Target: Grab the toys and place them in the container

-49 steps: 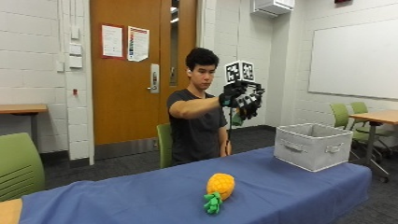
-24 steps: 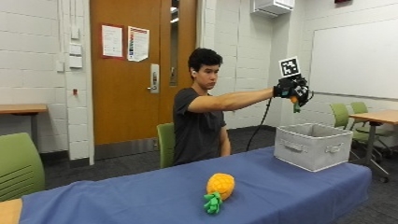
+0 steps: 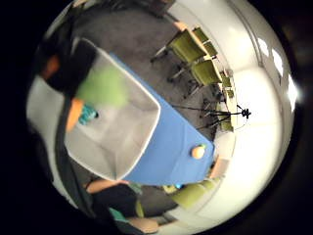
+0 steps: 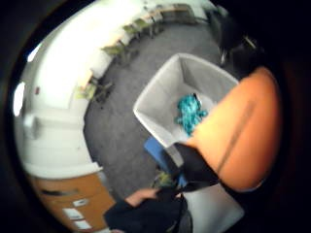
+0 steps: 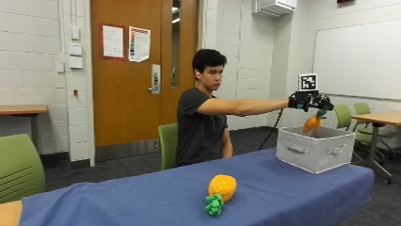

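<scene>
Carrot toy [image 5: 311, 123], orange with a green top, hangs at the right of the outside view from the person's gloved right hand [image 5: 310, 100], directly above the open grey fabric container [image 5: 315, 149]. Half a second ago that hand was held high over the bin with the arm stretched out; now the arm is lower and the toy's tip sits just above the rim. A second ago the hand was still in front of the person's chest, so the carry across the desk [image 5: 156, 197] is finished. The grip is closed on the carrot's leafy end, fingers curled round it; whether it is starting to let go cannot be told.

In the thumb-side palm view the carrot's orange body fills the right of the frame, and a teal toy [image 4: 190, 113] already lies on the container floor. The pineapple toy [image 5: 220, 191] remains on the blue desk cloth, lower centre of the outside view, well apart from the bin.

By these signs the carrot is about to be dropped in, and the pineapple would be the last toy left to collect.
</scene>
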The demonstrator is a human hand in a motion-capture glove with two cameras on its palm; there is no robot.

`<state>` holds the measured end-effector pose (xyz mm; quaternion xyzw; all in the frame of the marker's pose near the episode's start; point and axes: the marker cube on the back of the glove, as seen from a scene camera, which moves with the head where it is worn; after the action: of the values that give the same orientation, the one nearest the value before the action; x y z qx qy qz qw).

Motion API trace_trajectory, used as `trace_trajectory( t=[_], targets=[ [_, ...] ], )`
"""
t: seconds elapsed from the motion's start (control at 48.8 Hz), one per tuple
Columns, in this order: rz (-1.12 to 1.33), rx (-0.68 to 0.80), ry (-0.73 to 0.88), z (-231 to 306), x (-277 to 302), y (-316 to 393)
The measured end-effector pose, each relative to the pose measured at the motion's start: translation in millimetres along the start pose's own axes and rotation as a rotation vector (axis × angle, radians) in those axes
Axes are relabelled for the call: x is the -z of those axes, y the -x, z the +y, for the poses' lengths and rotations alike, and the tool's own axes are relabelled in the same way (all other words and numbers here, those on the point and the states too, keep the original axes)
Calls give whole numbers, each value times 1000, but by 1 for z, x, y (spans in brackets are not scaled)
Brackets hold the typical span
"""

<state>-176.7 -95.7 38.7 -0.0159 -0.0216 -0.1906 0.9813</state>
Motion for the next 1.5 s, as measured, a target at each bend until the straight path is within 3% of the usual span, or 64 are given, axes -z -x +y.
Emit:
trace_trajectory(
  t=[0.164, 0.308, 0.472, 0.595, 0.697, 0.923, 1.231, 1.497],
  targets=[
    [40, 56, 5, 14, -2, -13],
    [-20, 102, -21, 32, 5, 47],
    [208, -74, -35, 74, 11, -56],
    [145, -47, -34, 115, 22, -121],
    [212, -218, -38, 137, 24, -181],
    [168, -399, -17, 195, 17, -294],
    [126, -568, 69, 253, -50, -412],
    [38, -636, 177, 270, -133, -457]
  ],
)
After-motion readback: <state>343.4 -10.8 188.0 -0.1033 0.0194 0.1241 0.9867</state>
